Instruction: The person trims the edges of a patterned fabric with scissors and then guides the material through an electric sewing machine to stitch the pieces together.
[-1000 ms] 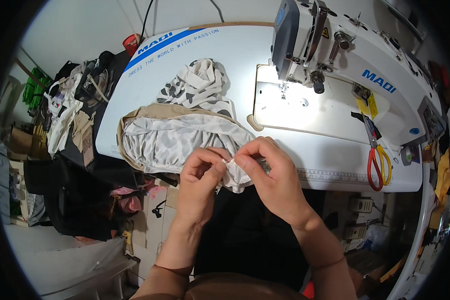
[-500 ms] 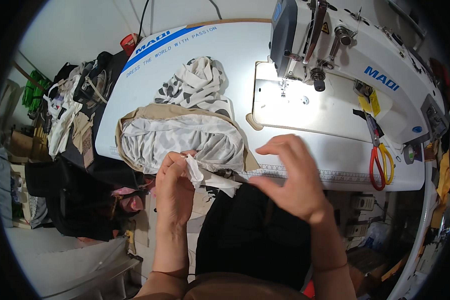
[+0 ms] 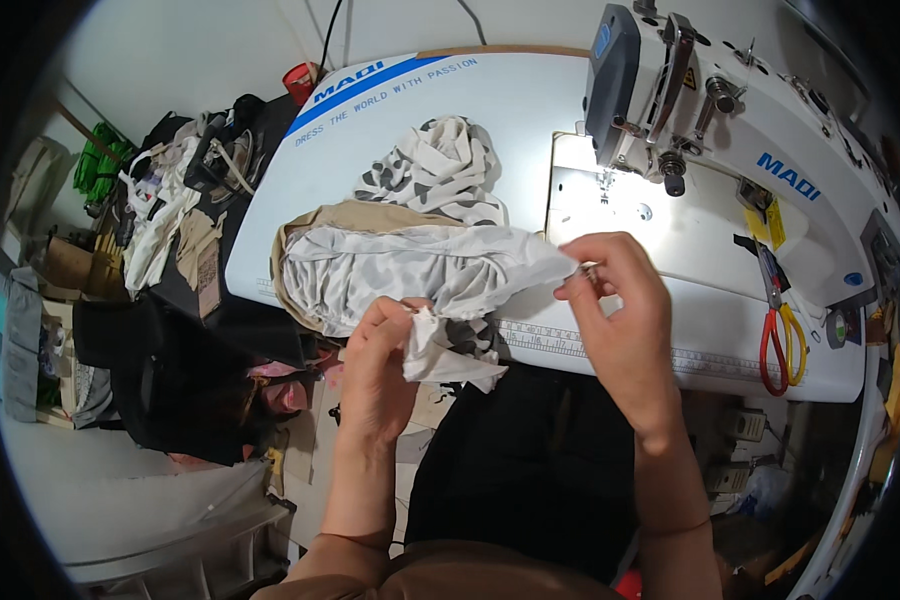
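A gathered white fabric piece with grey spots (image 3: 380, 262) lies on the sewing table, with tan fabric (image 3: 370, 214) along its far and left edges. My left hand (image 3: 378, 362) pinches a bunched white strip of the fabric at the table's front edge; the strip's end hangs down. With fingers closed, my right hand (image 3: 620, 310) grips the right corner of the spotted fabric and holds it stretched out toward the sewing machine. Behind lies another crumpled part of spotted cloth (image 3: 435, 170); whether it joins the front piece I cannot tell.
The white sewing machine (image 3: 770, 160) stands at the right, its needle area lit. Scissors with red and yellow handles (image 3: 778, 340) lie on the table (image 3: 320, 160) near its right end. Beyond the left edge are piled clothes (image 3: 160, 220) and a red cup (image 3: 298, 82).
My right hand was open and apart from the cloth; now it has taken the fabric's corner and drawn it right. My left hand keeps its pinch. The whole view has shifted slightly.
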{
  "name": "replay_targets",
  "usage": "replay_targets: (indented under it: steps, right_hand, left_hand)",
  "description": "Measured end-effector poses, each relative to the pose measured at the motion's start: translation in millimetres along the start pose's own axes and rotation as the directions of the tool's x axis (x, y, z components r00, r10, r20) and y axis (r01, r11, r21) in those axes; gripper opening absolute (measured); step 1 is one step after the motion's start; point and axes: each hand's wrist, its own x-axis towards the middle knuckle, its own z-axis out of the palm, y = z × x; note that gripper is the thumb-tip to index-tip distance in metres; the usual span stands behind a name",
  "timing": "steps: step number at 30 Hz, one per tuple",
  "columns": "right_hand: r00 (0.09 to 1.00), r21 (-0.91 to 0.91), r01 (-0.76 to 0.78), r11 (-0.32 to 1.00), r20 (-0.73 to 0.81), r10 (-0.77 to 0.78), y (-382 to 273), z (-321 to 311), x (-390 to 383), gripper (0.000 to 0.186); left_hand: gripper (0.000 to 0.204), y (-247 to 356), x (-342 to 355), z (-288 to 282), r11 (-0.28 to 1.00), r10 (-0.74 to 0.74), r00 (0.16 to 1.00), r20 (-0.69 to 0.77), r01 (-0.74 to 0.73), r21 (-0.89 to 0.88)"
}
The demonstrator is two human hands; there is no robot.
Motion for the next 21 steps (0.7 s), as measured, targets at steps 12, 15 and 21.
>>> replay_targets:
  steps: [12,15,21]
  right_hand:
    - [0.984,0.084,-0.177,0.981,0.042,0.174,6.5,-10.9,10.1,0.013]
    - [0.974,-0.186,-0.168,0.968,0.121,0.192,9.3,-13.3,-3.2,0.020]
    - [0.997,-0.085,0.071,0.994,0.033,-0.068,-24.0,-6.3,-20.5,0.016]
  left_hand:
    - [0.014,-9.6,-5.6,10.2,0.986,0.123,0.974,0.188,-0.142,0.093]
    - [0.019,-13.1,-7.7,11.7,0.960,0.187,0.966,0.179,-0.219,0.176]
    - [0.024,-16.6,-13.6,17.4,0.896,0.320,0.932,0.168,-0.355,0.267]
